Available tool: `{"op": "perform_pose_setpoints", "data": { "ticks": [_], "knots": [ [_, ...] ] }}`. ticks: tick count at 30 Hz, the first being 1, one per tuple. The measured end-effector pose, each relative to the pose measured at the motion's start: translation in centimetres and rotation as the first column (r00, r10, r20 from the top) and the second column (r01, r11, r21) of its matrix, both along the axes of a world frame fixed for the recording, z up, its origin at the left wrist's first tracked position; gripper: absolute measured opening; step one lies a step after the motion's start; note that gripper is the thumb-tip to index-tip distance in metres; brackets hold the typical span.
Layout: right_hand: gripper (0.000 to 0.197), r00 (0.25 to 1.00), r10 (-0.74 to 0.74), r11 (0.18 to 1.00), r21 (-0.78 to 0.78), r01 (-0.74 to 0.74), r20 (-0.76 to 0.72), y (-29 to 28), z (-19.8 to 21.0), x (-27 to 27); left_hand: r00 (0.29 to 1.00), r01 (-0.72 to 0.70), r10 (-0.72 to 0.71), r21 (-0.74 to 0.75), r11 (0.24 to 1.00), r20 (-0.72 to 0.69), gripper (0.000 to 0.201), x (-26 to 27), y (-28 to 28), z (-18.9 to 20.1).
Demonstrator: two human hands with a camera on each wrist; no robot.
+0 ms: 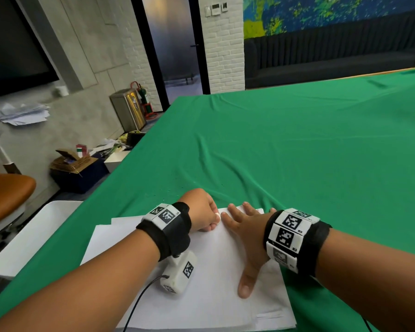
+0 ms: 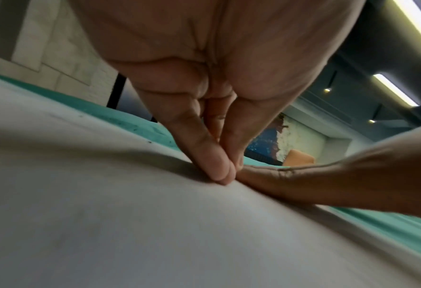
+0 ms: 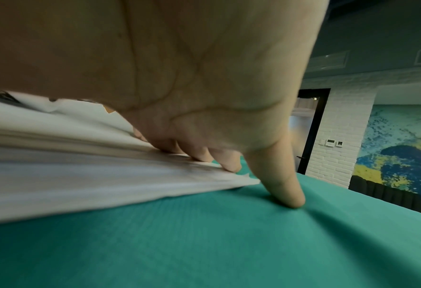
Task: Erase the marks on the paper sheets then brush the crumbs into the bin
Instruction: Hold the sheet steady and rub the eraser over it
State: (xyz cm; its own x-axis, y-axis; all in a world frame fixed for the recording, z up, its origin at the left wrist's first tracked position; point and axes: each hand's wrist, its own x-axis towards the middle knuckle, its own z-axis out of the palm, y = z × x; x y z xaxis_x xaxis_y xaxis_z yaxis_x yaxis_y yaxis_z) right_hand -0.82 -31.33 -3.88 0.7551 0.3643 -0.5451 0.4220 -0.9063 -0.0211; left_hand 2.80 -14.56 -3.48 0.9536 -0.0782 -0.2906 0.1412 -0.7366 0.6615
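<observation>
A person works at the far edge of a loose stack of paper sheets [image 1: 209, 279] lying at the near edge of a green-draped bench [image 1: 297, 144]. The left hand [image 1: 201, 209] pinches a small white eraser [image 1: 217, 217] in curled fingertips and presses it onto the top sheet; the right hand [image 1: 246, 233] lies flat beside it, fingers spread, pinning the sheets (its little finger rests on the cloth). Thin and light, the sheets will likely slide or buckle on the soft cloth unless held close to the rubbing point. The eraser looks small and best gripped low, near its working end. A white tray [image 1: 34, 238] sits off the bench's left edge.
</observation>
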Motion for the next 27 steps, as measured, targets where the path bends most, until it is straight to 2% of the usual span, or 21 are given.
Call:
{"op": "perform_pose_setpoints", "data": {
  "ticks": [3, 8, 11, 14, 19, 22, 24, 27],
  "knots": [
    [0.164, 1.0, -0.004, 1.0, -0.007, 0.004, 0.001, 0.2, 0.3, -0.2, 0.991, 0.1, -0.098, 0.026, 0.995, -0.087, 0.005, -1.1, -0.1, 0.1],
    [0.159, 1.0, 0.011, 1.0, -0.005, -0.011, 0.012, 0.3, 0.8, -0.6, 1.0, 0.027, -0.026, 0.134, 0.991, -0.012, 0.01, 0.4, -0.7, 0.8],
    [0.161, 1.0, 0.002, 1.0, -0.009, -0.002, 0.004, 0.3, 0.7, -0.4, 0.995, 0.103, -0.101, 0.211, 0.972, -0.023, 0.015, 0.1, -0.9, 0.8],
    [0.161, 1.0, 0.006, 1.0, -0.004, -0.006, 0.004, 0.1, 0.6, -0.3, 0.982, 0.181, -0.164, 0.213, 0.96, -0.093, 0.014, -0.7, -0.9, 0.8],
    [0.162, 1.0, 0.005, 1.0, -0.003, -0.005, 0.003, 0.1, 0.3, -0.3, 0.996, 0.085, -0.089, 0.23, 0.969, 0.006, 0.017, 0.6, -0.5, 1.1],
    [0.161, 1.0, 0.005, 1.0, -0.002, -0.005, 0.012, 0.2, 0.6, -0.5, 0.983, 0.174, -0.182, 0.304, 0.937, -0.002, 0.015, 0.0, -0.2, 0.9],
    [0.16, 1.0, 0.003, 1.0, 0.002, -0.003, 0.011, 0.1, 0.6, -0.6, 0.973, 0.23, -0.221, 0.268, 0.936, -0.062, 0.012, -0.4, 0.0, 0.7],
    [0.161, 1.0, 0.0, 1.0, -0.002, 0.0, -0.011, 0.2, 0.8, -0.5, 0.992, 0.119, -0.108, 0.182, 0.976, -0.071, 0.013, 0.6, 0.4, 0.6]
  ]
}}
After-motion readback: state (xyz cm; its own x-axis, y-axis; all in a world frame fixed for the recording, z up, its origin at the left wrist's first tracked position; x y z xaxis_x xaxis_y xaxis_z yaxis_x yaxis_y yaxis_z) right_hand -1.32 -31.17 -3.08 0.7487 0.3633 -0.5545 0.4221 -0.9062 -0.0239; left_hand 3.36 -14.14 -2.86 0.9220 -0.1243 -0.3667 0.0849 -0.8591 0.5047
